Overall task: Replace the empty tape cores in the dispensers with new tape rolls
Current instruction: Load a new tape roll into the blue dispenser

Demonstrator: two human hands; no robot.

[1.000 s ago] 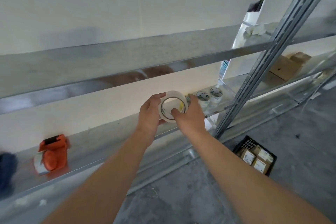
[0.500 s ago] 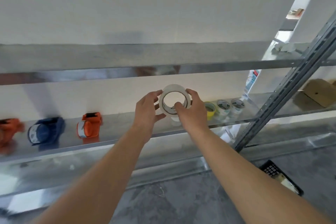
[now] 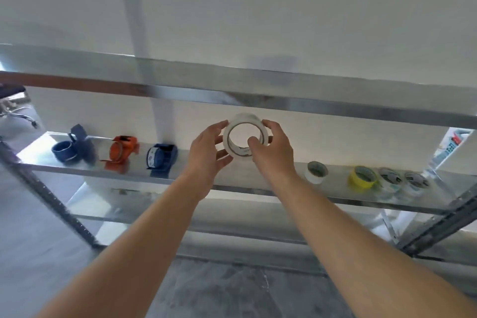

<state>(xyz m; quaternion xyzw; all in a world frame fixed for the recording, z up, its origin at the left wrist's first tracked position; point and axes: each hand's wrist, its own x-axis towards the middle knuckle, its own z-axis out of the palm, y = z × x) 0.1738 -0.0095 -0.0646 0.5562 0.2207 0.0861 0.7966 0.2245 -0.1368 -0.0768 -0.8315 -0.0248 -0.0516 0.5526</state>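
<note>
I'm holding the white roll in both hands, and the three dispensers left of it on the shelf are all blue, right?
Not all blue. In the head view the left hand and right hand hold the white roll, and on the shelf left of it the orange dispenser sits between the left blue dispenser and the right blue dispenser.

No text legible anywhere. Dark print inside core of tape roll (image 3: 244,119) I hold: too blurred to read. Pale label on side of rightmost blue dispenser (image 3: 162,156): smeared, unreadable. Dark markings on spare rolls (image 3: 391,178) to my right: also illegible.
</note>
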